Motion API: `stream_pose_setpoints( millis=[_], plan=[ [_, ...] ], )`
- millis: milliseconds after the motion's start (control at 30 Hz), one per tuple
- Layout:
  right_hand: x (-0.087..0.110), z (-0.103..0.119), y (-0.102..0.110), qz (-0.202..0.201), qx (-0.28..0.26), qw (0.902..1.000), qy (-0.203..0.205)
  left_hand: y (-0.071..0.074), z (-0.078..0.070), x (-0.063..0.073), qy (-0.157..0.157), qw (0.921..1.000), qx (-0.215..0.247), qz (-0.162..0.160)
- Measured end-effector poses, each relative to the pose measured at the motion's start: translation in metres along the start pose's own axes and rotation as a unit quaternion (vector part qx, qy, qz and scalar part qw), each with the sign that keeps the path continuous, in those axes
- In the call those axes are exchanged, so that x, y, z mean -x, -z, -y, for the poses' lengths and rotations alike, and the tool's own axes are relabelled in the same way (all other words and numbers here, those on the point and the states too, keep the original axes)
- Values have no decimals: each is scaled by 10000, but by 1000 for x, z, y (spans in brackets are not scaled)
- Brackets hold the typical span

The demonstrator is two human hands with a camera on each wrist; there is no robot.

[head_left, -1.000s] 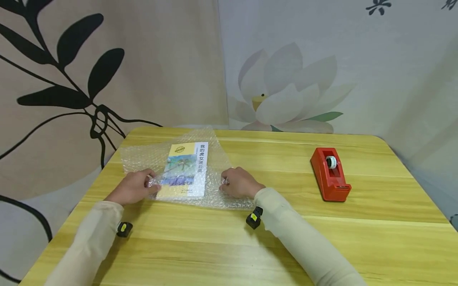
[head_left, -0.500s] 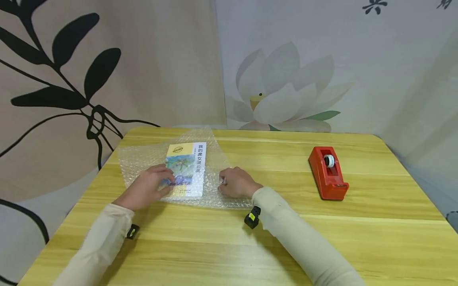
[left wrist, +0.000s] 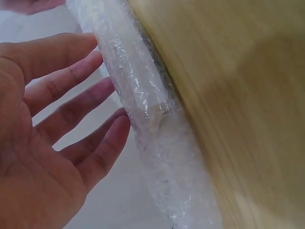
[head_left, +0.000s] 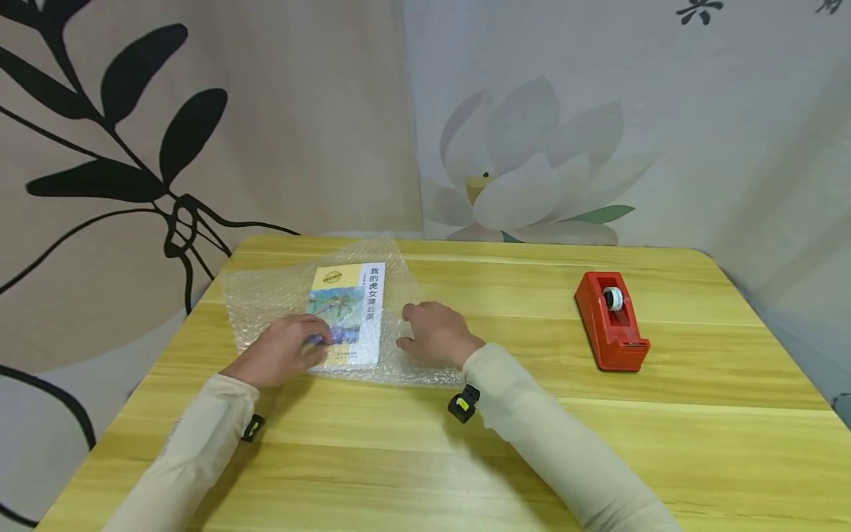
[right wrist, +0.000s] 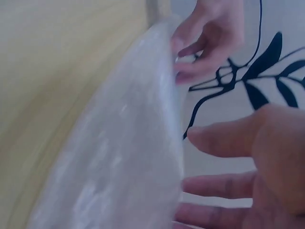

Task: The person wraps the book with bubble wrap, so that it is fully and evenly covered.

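A book (head_left: pixel 342 303) with a yellow, blue and white cover lies on a sheet of clear bubble wrap (head_left: pixel 266 284), its lower part showing through a layer of wrap. My left hand (head_left: pixel 286 351) rests over the book's lower left corner. In the left wrist view the extended fingers (left wrist: pixel 86 102) of that hand touch the wrap. To the right of the book, my right hand (head_left: pixel 435 336) is over the wrap with thumb and index finger apart. The right wrist view shows its fingertips (right wrist: pixel 190 183) right at the edge of the wrap, pinching nothing.
A red tape dispenser (head_left: pixel 612 332) with a white roll stands on the right side of the wooden table (head_left: pixel 532 458). Behind the table's far edge hangs a backdrop (head_left: pixel 319 111) printed with leaves and a lotus.
My left hand has let go of the gathered wrap edge and moved right, onto the book's lower left. My right hand has opened from its grip on the wrap.
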State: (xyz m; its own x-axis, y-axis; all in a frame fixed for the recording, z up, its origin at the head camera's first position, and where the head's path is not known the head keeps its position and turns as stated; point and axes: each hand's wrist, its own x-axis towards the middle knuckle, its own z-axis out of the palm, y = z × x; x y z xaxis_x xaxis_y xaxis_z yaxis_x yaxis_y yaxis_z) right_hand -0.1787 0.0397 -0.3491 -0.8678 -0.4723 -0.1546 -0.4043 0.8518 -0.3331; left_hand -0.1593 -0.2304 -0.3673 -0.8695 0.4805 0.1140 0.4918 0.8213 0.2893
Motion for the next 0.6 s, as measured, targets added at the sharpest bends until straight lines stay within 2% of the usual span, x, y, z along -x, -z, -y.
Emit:
stream_pose_setpoints(
  millis=[100,200,367,467,600],
  plan=[
    [1,14,0,-247,200,9992,249,1,2,-1,28,9999,19,100],
    [1,31,-4,-447,335,9962,671,4,5,-4,-75,9997,92,233],
    [-3,56,-22,-298,581,9888,1342,13,12,-10,-197,9979,352,512],
    [-6,63,-34,-79,736,9867,1449,18,14,-13,-33,9964,479,698],
    [-6,66,-44,20,908,9860,1399,21,14,-15,190,9947,546,851]
  ],
)
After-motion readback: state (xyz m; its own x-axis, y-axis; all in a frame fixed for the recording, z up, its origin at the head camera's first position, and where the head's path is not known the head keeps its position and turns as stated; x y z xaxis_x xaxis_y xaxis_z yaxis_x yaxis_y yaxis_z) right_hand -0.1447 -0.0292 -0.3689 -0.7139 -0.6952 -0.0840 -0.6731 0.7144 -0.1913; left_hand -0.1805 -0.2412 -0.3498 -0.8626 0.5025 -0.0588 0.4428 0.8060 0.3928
